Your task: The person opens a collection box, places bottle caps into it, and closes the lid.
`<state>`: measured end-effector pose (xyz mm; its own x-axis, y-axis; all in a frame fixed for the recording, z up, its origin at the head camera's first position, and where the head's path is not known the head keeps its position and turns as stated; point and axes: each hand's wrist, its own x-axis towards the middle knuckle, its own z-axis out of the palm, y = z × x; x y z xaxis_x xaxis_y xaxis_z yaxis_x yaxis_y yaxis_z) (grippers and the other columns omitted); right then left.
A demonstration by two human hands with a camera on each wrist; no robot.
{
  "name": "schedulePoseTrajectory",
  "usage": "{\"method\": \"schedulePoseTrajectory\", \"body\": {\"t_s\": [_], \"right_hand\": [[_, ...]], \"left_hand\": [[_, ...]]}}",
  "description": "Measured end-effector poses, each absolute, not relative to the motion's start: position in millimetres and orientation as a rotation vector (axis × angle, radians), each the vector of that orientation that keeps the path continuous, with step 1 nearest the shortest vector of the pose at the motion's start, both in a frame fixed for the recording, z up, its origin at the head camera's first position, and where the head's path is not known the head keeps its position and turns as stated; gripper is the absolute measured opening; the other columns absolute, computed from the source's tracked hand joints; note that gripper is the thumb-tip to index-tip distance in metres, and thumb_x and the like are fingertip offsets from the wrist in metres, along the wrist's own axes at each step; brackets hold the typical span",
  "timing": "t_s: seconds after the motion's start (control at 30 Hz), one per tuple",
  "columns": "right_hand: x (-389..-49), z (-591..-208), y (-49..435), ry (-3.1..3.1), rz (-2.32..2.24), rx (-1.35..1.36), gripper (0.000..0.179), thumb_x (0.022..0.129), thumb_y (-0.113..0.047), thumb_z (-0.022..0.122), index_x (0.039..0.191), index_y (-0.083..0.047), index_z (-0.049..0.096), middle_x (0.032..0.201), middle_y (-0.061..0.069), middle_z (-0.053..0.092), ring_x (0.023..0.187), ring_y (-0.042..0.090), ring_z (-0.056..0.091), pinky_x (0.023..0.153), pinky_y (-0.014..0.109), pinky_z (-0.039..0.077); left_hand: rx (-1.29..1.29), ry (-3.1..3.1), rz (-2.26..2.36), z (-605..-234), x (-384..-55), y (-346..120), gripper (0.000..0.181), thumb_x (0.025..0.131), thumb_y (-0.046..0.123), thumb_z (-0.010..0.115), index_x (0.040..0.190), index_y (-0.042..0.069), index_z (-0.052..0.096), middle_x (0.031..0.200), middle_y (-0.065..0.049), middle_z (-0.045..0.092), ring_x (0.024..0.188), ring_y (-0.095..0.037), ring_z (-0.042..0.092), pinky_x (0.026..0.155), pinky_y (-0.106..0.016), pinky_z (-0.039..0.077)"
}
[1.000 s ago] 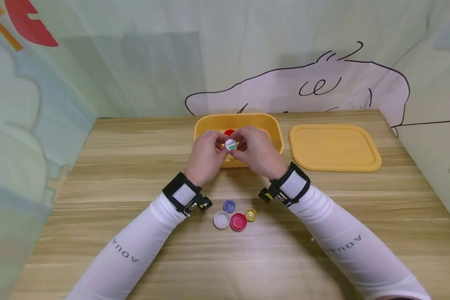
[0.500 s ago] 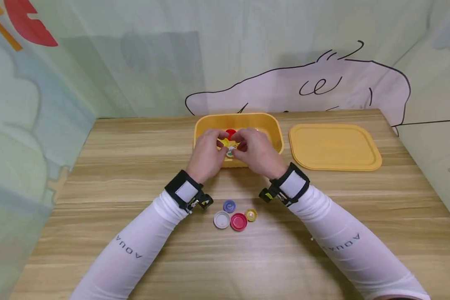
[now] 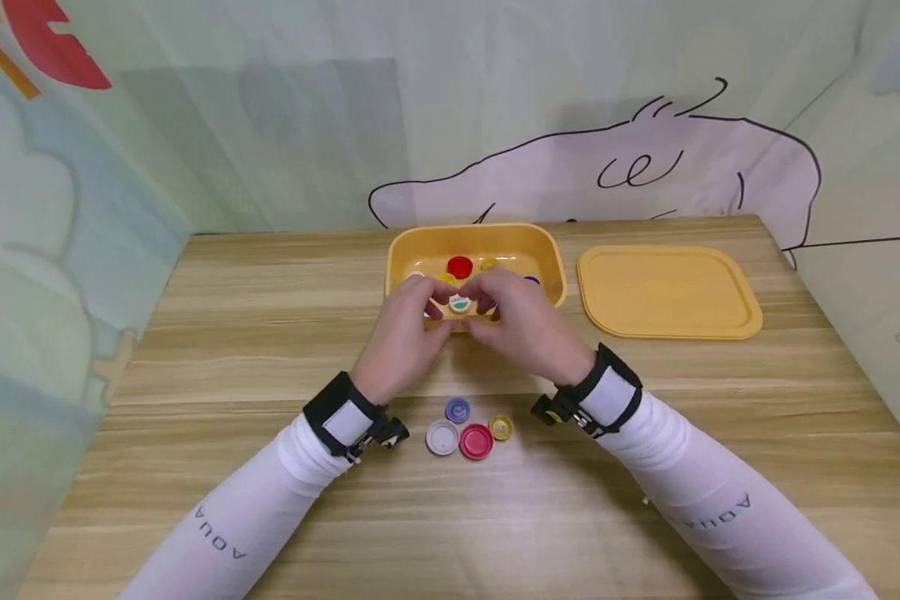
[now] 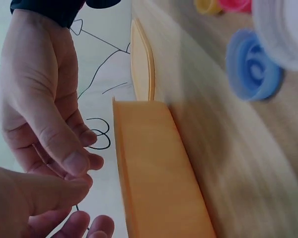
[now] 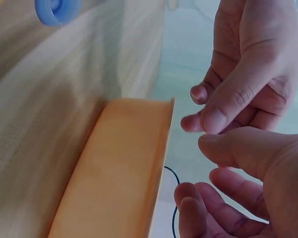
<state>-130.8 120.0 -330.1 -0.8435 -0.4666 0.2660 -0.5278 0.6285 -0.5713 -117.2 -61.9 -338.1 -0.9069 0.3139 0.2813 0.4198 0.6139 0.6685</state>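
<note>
Over the near rim of an orange-yellow plastic box [image 3: 547, 250] my left hand [image 3: 399, 337] and right hand [image 3: 528, 325] hover close together, thumbs and index fingers nearly meeting. Neither hand holds anything; the wrist views show bare fingertips above the box wall [image 4: 149, 163]. Framed between the hands, a white bottle cap with a green mark [image 3: 460, 303] lies in the box. A red cap [image 3: 460, 267] and a yellow cap [image 3: 489, 264] lie farther back, and a blue cap [image 3: 531, 280] shows beside my right hand. My fingers partly hide the other contents.
Several caps sit on the wooden table nearer me: blue [image 3: 457, 409], white [image 3: 442, 437], red [image 3: 476, 442] and yellow [image 3: 501, 427]. A flat orange-yellow lid [image 3: 667, 292] lies right of the box. A printed curtain [image 3: 270, 150] hangs behind the table.
The white and green cap, pinched between both hands a second ago, has dropped into the box. My fingers have let go, and both hands have shifted slightly toward me, uncovering more caps.
</note>
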Motion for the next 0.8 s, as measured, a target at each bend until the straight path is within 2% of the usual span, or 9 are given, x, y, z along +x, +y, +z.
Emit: {"method": "schedulePoseTrajectory", "body": {"t_s": [0.2,0.37,0.6,0.8], "right_hand": [[-116.9,-332.4,122.6,-2.796,1.025,0.955,0.029,0.077,-0.017,0.074,0.103,-0.014,0.061,0.093,-0.002,0.059,0.080,0.012,0.051,0.070,0.030,0.050],[-107.7,-338.4,124.7,-2.904,0.981,1.013,0.031,0.079,-0.019,0.073,0.106,-0.014,0.061,0.094,-0.003,0.060,0.081,0.012,0.052,0.070,0.029,0.049],[-102.6,-348.9,126.2,-3.098,0.906,1.071,0.035,0.079,-0.022,0.073,0.110,-0.015,0.060,0.098,-0.003,0.061,0.085,0.010,0.054,0.075,0.027,0.048],[-99.2,-357.8,125.6,-3.155,0.857,1.147,0.036,0.078,-0.021,0.073,0.111,-0.015,0.060,0.099,-0.004,0.060,0.085,0.010,0.054,0.077,0.026,0.047]], "left_hand": [[-0.691,-2.766,-1.175,-344.0,-100.9,-72.8,0.028,0.078,0.010,0.072,0.103,0.013,0.059,0.093,0.001,0.057,0.080,-0.011,0.051,0.070,-0.026,0.047],[-0.714,-2.900,-1.174,-350.3,-92.8,-81.7,0.029,0.078,0.013,0.073,0.103,0.013,0.060,0.093,0.001,0.058,0.077,-0.010,0.051,0.066,-0.024,0.048],[-0.816,-3.025,-1.104,-361.4,-89.9,-91.1,0.028,0.078,0.013,0.073,0.104,0.013,0.062,0.090,0.001,0.059,0.073,-0.006,0.052,0.065,-0.023,0.048],[-0.941,-3.086,-1.033,-373.6,-89.4,-92.7,0.027,0.077,0.013,0.073,0.102,0.013,0.062,0.088,0.003,0.059,0.074,-0.009,0.052,0.066,-0.025,0.047]]}}
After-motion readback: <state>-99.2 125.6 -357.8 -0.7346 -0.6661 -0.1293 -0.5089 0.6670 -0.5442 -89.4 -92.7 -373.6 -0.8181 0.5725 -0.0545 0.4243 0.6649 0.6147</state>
